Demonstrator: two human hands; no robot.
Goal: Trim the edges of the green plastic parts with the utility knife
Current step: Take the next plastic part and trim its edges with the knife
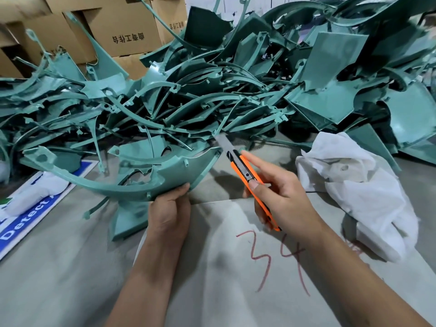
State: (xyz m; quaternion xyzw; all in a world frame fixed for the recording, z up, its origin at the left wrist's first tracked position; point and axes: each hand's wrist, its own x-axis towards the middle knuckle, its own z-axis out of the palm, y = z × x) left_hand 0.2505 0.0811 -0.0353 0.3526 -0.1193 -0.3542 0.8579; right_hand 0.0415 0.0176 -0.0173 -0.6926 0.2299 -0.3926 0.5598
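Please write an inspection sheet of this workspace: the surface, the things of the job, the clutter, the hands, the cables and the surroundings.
Surface: grey table top with a red "34" written on it.
Job's things: curved green part held up at its lower edge; orange utility knife with its blade out, tip close to the part's right end; contact cannot be told.
Clutter: large heap of green plastic parts at the back; white cloth on the right; blue and white sign on the left.
Hands: left hand grips the part; right hand grips the knife, index finger straight along it.
Cables: nothing seen.
Surroundings: cardboard boxes behind the heap.
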